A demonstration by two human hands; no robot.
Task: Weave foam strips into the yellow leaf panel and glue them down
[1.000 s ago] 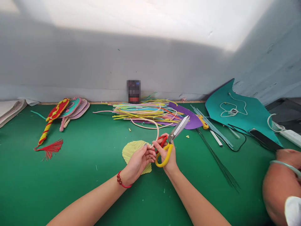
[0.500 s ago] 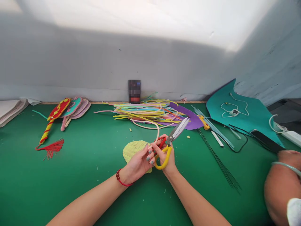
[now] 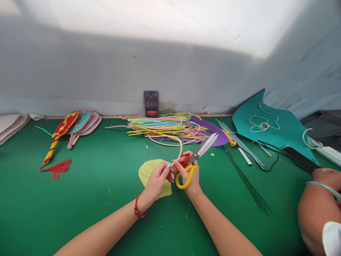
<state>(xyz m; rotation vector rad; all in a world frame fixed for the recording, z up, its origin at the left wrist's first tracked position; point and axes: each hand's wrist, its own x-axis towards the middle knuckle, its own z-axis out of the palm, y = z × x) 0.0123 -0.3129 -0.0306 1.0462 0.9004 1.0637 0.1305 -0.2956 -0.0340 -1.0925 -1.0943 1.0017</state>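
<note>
My right hand [image 3: 189,175] grips a pair of scissors [image 3: 195,158] with one red and one yellow handle, blades pointing up and to the right. My left hand [image 3: 157,179], with a red bead bracelet at the wrist, pinches the end of a cream-pink cord [image 3: 179,151] that loops back toward the pile of coloured cords [image 3: 165,127]. Both hands meet over a yellow woven leaf-shaped piece [image 3: 149,170] lying on the green table [image 3: 93,185].
Finished woven fans and a red-yellow braided piece with a red tassel [image 3: 57,142] lie at the left. Purple felt [image 3: 213,133], thin wires [image 3: 247,181], a yellow-handled knife [image 3: 230,138] and teal felt [image 3: 269,124] lie right. Another person's arm [image 3: 317,209] is at the right edge.
My left hand turned and slid its pinch along the cord end. The scissors tilted slightly lower to the right. The other person's arm barely shifted.
</note>
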